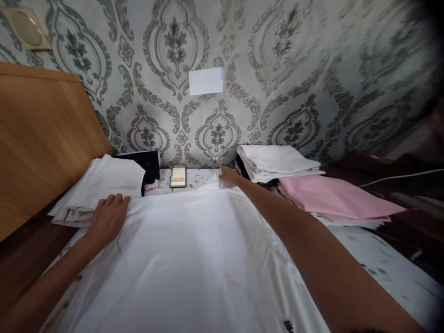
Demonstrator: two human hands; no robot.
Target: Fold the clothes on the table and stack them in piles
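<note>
A large white cloth lies spread over the patterned surface, with folds along its right side. At its upper left corner rests my left hand, its fingers curled down on the fabric beside a folded white stack. My right hand reaches to the far edge and pinches a raised bit of the cloth, with one finger pointing toward the wall. Between the hands, beyond the cloth, lies a small phone-like object with a blurred front.
Folded white fabric and pink fabric are stacked at the right. Black folded cloth sits behind the left stack. A wooden panel stands at the left. White paper is on the patterned wall.
</note>
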